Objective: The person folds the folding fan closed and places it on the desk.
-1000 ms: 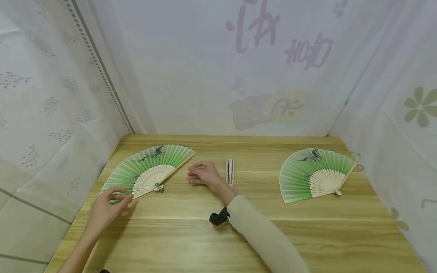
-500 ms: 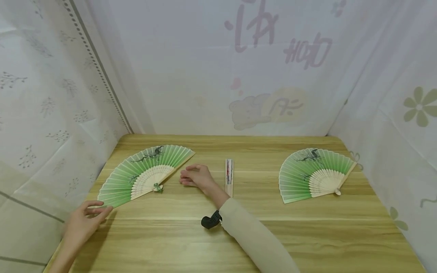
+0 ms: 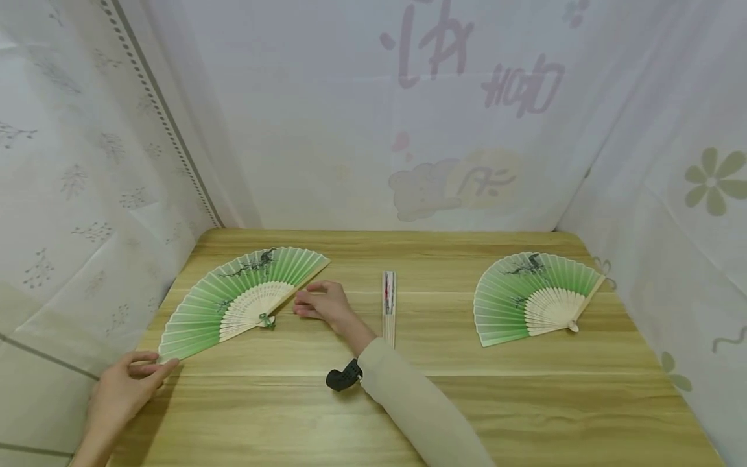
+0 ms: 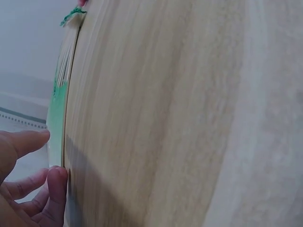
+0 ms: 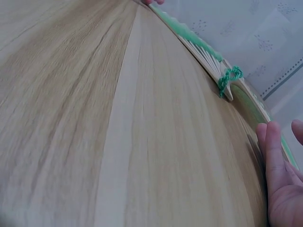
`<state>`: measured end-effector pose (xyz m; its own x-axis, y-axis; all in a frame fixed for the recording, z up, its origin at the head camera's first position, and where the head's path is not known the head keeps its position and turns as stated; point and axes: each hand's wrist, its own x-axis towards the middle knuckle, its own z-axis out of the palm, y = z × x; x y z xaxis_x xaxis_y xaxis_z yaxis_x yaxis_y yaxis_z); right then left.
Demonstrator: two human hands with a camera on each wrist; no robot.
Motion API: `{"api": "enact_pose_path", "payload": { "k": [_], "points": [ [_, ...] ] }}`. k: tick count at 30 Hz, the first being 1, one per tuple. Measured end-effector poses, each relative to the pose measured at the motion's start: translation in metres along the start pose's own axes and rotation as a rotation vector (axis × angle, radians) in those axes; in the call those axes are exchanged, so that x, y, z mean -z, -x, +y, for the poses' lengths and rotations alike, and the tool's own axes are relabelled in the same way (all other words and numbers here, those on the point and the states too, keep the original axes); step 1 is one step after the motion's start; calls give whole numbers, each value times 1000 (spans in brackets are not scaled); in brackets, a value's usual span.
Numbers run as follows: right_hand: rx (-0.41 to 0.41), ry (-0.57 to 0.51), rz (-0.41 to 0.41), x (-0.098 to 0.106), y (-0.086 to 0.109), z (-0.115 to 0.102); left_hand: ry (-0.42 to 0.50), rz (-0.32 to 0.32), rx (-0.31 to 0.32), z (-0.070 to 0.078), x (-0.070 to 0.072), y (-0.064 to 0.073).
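Note:
A green folding fan (image 3: 204,305) lies spread on the table at the left, with pale slats and a green cord at its pivot. My left hand (image 3: 119,392) is at its lower left corner, thumb and fingertips around the end of the leaf. In the left wrist view the thumb tip (image 4: 57,174) is right at the fan's edge, the index finger apart from it. My right hand (image 3: 327,305) rests near the other outer stick, just right of the pivot. In the right wrist view its fingers (image 5: 273,146) are extended beside that stick, holding nothing.
A folded fan (image 3: 389,305) with a printed label lies mid-table, partly behind the right forearm. Another spread green fan (image 3: 519,305) lies at the right. A black wrist camera (image 3: 343,376) sits on the right wrist. Patterned curtains (image 3: 292,130) enclose the wooden table (image 3: 525,408).
My left hand has moved left and nearer, from over the fan's lower edge to its corner. My right hand has shifted left toward the fan's right stick. The fan stays spread.

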<state>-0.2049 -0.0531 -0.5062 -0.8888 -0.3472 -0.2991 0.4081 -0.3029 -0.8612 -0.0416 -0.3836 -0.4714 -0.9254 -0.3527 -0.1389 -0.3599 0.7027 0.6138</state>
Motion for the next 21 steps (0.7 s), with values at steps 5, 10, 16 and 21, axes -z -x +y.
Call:
{"api": "enact_pose_path", "payload": {
  "k": [5, 10, 16, 21],
  "points": [
    [-5, -5, 28, -6, 1, -1, -2, -9, 51, -4, 5, 1],
    [7, -25, 70, -12, 1, 0, -12, -35, 80, -2, 8, 2],
    [25, -22, 132, -21, -2, 2, -72, -7, 75, -2, 6, 0],
    [35, 15, 210, -29, -4, 3, -100, 20, 58, -4, 3, -3]
  ]
}}
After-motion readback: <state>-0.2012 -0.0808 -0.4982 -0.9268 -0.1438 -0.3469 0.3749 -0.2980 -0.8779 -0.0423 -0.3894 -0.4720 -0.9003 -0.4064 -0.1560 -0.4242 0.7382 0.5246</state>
